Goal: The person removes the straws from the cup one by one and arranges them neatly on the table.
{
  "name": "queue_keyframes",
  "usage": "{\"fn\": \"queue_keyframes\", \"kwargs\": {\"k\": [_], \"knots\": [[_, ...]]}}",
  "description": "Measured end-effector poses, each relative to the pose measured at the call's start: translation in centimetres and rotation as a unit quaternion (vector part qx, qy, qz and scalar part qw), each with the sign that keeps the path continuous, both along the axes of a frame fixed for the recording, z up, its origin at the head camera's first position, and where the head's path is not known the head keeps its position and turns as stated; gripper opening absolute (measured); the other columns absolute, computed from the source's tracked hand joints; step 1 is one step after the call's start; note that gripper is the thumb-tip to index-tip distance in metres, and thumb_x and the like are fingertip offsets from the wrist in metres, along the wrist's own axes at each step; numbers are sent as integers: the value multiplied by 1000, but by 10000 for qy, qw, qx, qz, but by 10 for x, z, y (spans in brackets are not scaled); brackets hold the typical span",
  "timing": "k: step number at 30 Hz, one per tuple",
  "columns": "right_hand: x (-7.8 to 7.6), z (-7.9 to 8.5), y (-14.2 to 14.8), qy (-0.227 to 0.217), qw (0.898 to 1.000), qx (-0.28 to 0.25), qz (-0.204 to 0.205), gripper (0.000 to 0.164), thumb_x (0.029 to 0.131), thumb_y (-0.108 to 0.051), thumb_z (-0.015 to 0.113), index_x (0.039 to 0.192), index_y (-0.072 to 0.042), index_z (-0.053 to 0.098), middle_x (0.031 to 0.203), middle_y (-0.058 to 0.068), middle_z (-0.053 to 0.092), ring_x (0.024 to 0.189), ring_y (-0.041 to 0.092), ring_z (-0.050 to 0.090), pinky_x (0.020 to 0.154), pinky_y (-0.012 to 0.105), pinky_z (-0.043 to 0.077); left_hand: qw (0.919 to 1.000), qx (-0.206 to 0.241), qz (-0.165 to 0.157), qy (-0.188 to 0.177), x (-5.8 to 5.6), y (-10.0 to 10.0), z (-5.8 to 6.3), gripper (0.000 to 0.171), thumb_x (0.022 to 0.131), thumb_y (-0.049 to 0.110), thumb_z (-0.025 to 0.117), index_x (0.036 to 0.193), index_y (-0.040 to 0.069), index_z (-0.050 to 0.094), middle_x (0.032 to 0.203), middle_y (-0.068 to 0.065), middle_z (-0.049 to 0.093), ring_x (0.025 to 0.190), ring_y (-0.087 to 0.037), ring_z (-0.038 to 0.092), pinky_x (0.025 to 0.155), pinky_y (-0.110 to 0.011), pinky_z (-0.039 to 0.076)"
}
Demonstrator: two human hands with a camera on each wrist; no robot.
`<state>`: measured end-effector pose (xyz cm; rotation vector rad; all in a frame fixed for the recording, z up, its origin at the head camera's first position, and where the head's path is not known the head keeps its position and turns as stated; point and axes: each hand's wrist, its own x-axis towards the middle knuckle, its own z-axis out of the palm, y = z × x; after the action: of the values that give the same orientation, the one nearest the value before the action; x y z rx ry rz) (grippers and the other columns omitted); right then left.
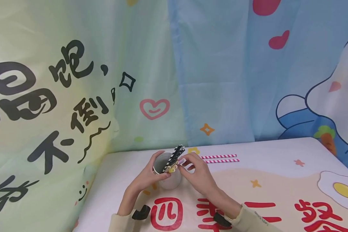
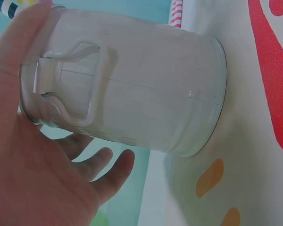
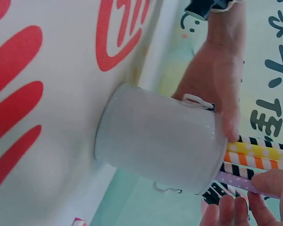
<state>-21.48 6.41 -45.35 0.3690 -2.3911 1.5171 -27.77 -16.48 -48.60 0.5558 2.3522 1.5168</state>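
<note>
A white metal bucket (image 1: pixel 170 183) with small side handles stands tilted on the table, several patterned paper straws leaning out of its mouth. My left hand (image 1: pixel 146 178) grips the rim from the left, its thumb by the straws; in the left wrist view the bucket's side handle (image 2: pixel 96 82) lies beside the palm. With thumb and forefinger, my right hand (image 1: pixel 201 175) pinches a purple dotted straw (image 3: pixel 236 181) at the rim. Next to it are a yellow dotted straw (image 3: pixel 259 150), an orange striped straw (image 3: pixel 254 161) and black-and-white straws (image 1: pixel 174 158). Their lower ends are hidden inside the bucket.
Two pink striped straws (image 1: pixel 224 160) lie on the table behind my right hand. A printed cloth (image 1: pixel 266 180) with red characters and a fried egg covers the table. Printed curtains (image 1: pixel 214 80) hang right behind its far edge and along the left side.
</note>
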Motion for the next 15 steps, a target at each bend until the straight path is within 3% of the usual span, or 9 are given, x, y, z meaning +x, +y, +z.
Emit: {"fn": "queue_keyframes", "kwargs": {"k": [8, 15], "knots": [[1, 10, 13, 157, 9998, -91, 48, 22, 90, -17, 76, 111, -18, 68, 109, -6, 63, 95, 12, 65, 81, 34, 60, 9999, -82, 76, 28, -1, 1, 1, 95, 82, 37, 81, 156, 32, 22, 150, -5, 40, 135, -32, 43, 106, -59, 46], [3, 16, 24, 18, 9998, -187, -107, 29, 90, -20, 77, 118, -19, 67, 111, -4, 65, 98, 13, 66, 83, 30, 59, 10000, -53, 26, -23, 0, 1, 1, 96, 82, 37, 81, 156, 33, 22, 150, -4, 39, 136, -31, 41, 107, -58, 46]]}}
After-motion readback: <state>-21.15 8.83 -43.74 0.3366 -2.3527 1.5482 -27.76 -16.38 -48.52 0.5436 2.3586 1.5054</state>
